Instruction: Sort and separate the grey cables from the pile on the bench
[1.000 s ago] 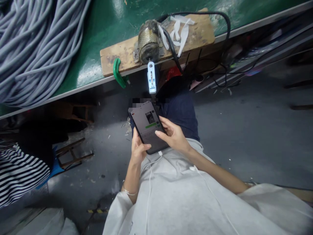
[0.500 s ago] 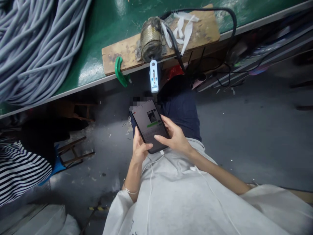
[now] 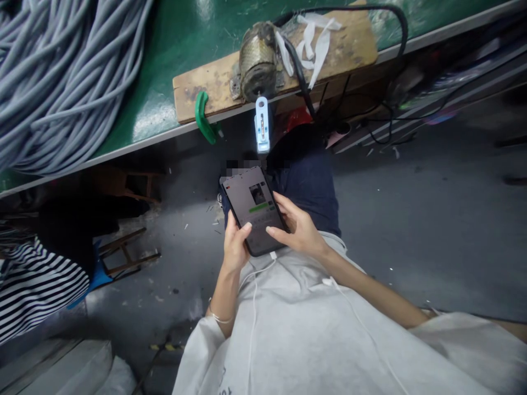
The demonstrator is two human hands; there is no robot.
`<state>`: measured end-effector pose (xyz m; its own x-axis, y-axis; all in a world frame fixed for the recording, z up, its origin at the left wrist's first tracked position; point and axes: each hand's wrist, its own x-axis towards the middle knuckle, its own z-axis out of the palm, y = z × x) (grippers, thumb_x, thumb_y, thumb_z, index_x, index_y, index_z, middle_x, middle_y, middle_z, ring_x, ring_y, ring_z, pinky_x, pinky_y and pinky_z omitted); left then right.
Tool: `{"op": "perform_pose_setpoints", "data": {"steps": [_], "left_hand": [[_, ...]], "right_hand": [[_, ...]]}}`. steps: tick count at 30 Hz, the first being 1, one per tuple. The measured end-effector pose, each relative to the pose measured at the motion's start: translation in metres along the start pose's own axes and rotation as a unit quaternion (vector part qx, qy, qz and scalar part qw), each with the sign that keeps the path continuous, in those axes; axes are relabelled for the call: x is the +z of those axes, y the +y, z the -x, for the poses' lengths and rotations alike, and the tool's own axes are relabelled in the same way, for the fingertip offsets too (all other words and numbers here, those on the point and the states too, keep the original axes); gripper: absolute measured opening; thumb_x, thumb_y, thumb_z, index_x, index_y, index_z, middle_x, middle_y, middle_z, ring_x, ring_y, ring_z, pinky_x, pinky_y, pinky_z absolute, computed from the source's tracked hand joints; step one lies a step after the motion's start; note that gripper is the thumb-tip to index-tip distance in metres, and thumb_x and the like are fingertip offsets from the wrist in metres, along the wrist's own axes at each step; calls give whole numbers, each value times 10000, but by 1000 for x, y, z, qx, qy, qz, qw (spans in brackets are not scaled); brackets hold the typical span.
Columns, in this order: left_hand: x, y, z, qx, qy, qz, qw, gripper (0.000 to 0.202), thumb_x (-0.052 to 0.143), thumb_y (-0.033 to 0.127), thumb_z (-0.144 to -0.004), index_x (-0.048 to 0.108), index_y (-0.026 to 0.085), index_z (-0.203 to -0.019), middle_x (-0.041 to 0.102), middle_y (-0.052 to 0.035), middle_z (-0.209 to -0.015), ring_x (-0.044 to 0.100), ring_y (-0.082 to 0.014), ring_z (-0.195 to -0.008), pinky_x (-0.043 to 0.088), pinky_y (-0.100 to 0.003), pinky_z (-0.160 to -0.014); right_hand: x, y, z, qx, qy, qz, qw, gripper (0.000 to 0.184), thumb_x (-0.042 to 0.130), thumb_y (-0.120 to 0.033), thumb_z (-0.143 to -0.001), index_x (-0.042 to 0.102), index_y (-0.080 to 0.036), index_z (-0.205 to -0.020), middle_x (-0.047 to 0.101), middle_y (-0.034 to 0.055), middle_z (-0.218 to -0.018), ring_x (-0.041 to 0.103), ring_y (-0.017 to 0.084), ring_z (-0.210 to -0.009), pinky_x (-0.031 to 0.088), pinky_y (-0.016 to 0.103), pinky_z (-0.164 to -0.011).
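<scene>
Wide open to the right over bare floor (image 3: pixel 432 219). Hemmed in ahead by the bench (image 3: pixel 156 109) edge, with a white clip (image 3: pixel 262 125) hanging just above the phone (image 3: pixel 254 211), a green clamp (image 3: pixel 202 118) beside it, and grey cable (image 3: pixel 61 82) heaped on top at far left. Tighter to the left, past a stool (image 3: pixel 127 258) and a striped sleeve (image 3: pixel 37 291), with a white cord (image 3: pixel 251 307) trailing close against the body.
</scene>
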<state>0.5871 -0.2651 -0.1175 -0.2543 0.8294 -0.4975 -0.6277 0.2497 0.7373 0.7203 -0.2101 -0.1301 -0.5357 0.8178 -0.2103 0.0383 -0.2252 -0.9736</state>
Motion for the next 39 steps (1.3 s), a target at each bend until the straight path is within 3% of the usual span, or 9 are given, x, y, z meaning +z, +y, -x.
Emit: {"op": "perform_pose_setpoints", "data": {"steps": [6,12,18,23,27,33,39], "left_hand": [[-8,-4,1,70,-41,-48,996,583,784,252,-638,538,228,-1166,674,-46,-1077,644,-176,-977,519,-269,-873],[-2,2,2,15,-37,19,999,647,765,320,-592,533,221,-1188,691,-57,-1025,663,-238,-940,542,-344,-834],[4,7,0,-21,8,16,1000,622,710,366,-642,526,202,-1213,702,-80,-1009,633,-271,-1047,503,-388,-922],[-2,5,1,-15,-50,35,998,715,734,339,-569,513,210,-1236,695,-79,-1029,626,-291,-1053,492,-415,-941],[-8,0,0,2,-63,1,998,793,765,368,-552,477,222,-1276,675,-81,-1061,636,-285,-1012,514,-410,-897],[-8,-2,-1,45,-40,-84,995,714,786,372,-614,493,218,-1246,655,-71,-1065,629,-214,-972,517,-333,-874],[-6,1,1,27,-38,-57,997,683,787,386,-597,518,225,-1205,661,-71,-1059,635,-232,-964,521,-350,-859]], "right_hand": [[-1,-2,0,-13,-7,3,1000,763,636,-500,-818,341,-125,-1414,508,170,-1352,519,275,-1216,426,430,-1038],[-2,0,0,-8,-14,-2,1000,796,627,-547,-816,343,-125,-1427,539,165,-1322,554,273,-1172,442,425,-1019],[-10,1,1,15,-34,-40,998,813,659,-542,-795,358,-147,-1439,518,146,-1355,487,279,-1255,373,446,-1087],[-18,1,0,23,-57,-66,996,793,674,-518,-796,362,-186,-1446,542,122,-1337,498,269,-1245,359,455,-1094],[-22,2,-1,29,-83,-62,994,842,702,-508,-773,332,-192,-1461,542,124,-1336,496,265,-1247,366,452,-1090],[-22,1,-1,24,-86,-54,995,833,691,-489,-792,317,-172,-1466,538,139,-1336,488,259,-1255,355,448,-1098],[-20,-1,-1,15,-71,-45,996,804,678,-522,-791,355,-185,-1445,563,137,-1303,531,271,-1209,406,457,-1057]]}}
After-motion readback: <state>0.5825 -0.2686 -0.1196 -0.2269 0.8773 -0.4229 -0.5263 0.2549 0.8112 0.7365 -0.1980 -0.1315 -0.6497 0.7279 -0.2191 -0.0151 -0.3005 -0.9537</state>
